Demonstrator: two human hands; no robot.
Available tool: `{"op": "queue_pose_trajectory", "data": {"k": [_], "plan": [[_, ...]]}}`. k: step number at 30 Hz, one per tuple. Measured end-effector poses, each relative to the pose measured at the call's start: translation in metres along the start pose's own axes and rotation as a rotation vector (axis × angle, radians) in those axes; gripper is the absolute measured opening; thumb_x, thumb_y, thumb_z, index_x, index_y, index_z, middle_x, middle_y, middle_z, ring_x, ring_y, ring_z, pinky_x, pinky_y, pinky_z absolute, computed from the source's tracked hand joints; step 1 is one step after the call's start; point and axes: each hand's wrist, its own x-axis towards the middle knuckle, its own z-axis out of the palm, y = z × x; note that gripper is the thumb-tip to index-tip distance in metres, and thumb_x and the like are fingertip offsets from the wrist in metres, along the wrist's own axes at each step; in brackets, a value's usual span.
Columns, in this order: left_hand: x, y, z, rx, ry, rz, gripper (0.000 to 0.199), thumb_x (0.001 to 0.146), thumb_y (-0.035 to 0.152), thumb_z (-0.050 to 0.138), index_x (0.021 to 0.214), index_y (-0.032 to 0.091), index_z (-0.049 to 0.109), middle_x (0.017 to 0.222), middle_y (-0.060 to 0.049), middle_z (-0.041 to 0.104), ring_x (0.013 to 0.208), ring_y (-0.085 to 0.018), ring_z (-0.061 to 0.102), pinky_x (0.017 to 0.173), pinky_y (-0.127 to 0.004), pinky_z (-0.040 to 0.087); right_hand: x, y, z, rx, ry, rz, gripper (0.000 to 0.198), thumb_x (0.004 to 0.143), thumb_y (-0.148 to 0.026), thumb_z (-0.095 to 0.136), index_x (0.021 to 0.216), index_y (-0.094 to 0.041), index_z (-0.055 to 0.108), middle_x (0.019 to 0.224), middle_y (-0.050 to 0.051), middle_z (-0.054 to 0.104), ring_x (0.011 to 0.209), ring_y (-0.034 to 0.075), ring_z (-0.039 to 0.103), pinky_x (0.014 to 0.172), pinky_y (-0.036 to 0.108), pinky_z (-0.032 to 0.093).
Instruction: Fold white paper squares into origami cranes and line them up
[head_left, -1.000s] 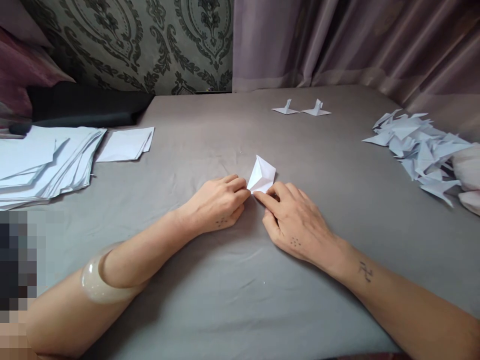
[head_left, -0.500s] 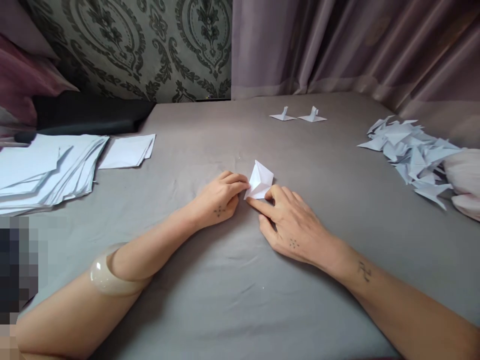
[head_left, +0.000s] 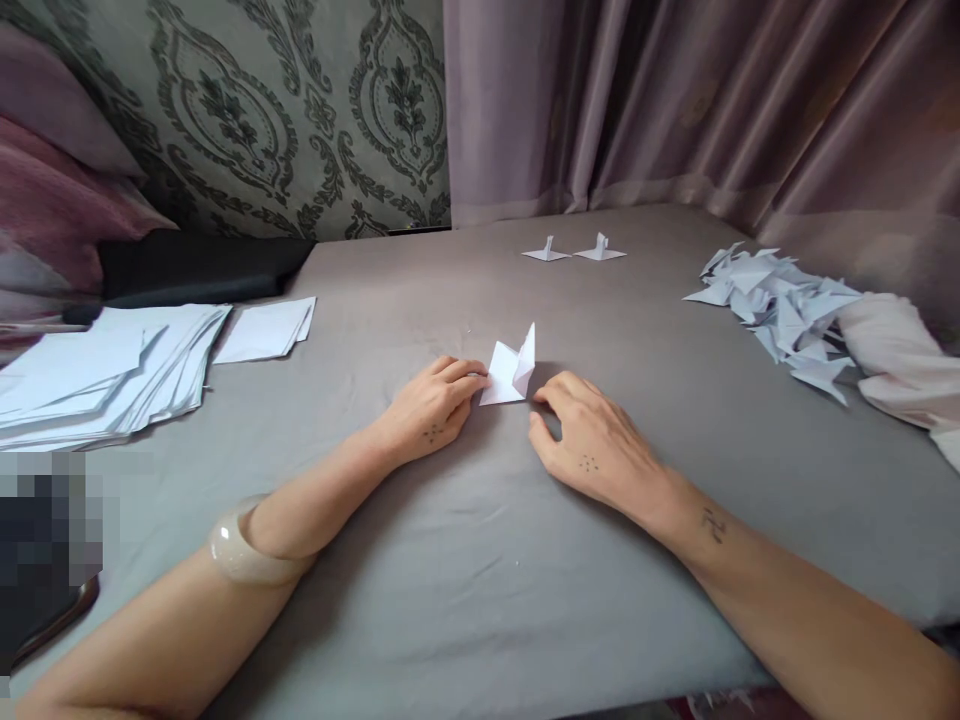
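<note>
A small folded white paper [head_left: 504, 378] stands partly open on the grey cloth, one flap raised upright on its right side. My left hand [head_left: 436, 405] is closed at its left edge, fingertips on the paper; the thumb is mostly hidden. Just right of the paper, my right hand [head_left: 592, 430] rests low over the cloth. Its thumb and forefinger are curved and apart, with nothing between them.
Loose stacks of white paper [head_left: 90, 365] lie on the left, beside a smaller stack of sheets [head_left: 266, 330]. Two folded paper birds [head_left: 600, 248] stand at the back. A heap of folded paper pieces [head_left: 780, 305] lies at the right by a pale cloth [head_left: 892, 350].
My right hand has let go of the paper and drawn slightly right. A flap that lay flatter now stands up. The left hand stays at the left edge; the view has shifted a little.
</note>
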Motion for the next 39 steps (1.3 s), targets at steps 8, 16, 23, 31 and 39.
{"op": "queue_pose_trajectory", "data": {"k": [8,16,23,31,39], "plan": [[0.0,0.003,0.004,-0.021,0.025,0.076,0.038,0.09,0.008,0.04,0.12,0.018,0.06,0.12,-0.01,0.06,0.102,-0.021,0.054,0.09,-0.036,0.048,0.015,-0.004,0.015,0.139,0.27,0.132,0.039,0.08,-0.038,0.062,0.11,-0.019,0.044,0.106,0.01,0.065,0.077,0.022,0.066,0.061,0.032,0.046],[-0.002,0.011,0.002,0.18,0.123,0.111,0.032,0.089,0.013,0.045,0.117,0.019,0.061,0.117,-0.011,0.063,0.104,-0.024,0.052,0.087,-0.04,0.042,0.036,0.03,0.023,0.594,0.29,0.262,0.023,0.082,-0.023,0.053,0.105,-0.022,0.048,0.086,0.004,0.07,0.076,0.018,0.069,0.074,0.034,0.053],[-0.002,0.022,-0.001,0.401,0.096,0.239,0.027,0.098,0.013,0.037,0.11,0.017,0.061,0.11,-0.008,0.069,0.108,-0.02,0.057,0.094,-0.038,0.031,0.047,0.03,0.032,0.966,0.115,0.143,0.029,0.082,-0.017,0.051,0.111,-0.02,0.048,0.108,0.009,0.068,0.094,0.016,0.069,0.088,0.034,0.053],[0.0,0.023,0.001,0.337,0.025,0.142,0.026,0.098,0.015,0.037,0.107,0.017,0.062,0.106,-0.008,0.071,0.095,-0.018,0.063,0.093,-0.038,0.03,0.028,0.021,0.013,0.506,0.279,0.062,0.022,0.08,-0.01,0.047,0.093,-0.018,0.063,0.097,0.005,0.066,0.079,0.013,0.064,0.069,0.026,0.049],[0.002,0.024,0.004,0.289,0.017,0.11,0.028,0.098,0.017,0.037,0.108,0.018,0.063,0.115,-0.009,0.068,0.103,-0.02,0.063,0.097,-0.041,0.031,0.007,0.004,0.006,0.082,0.025,-0.11,0.035,0.084,-0.008,0.042,0.1,-0.023,0.07,0.093,0.004,0.059,0.081,0.014,0.054,0.067,0.026,0.039]]}}
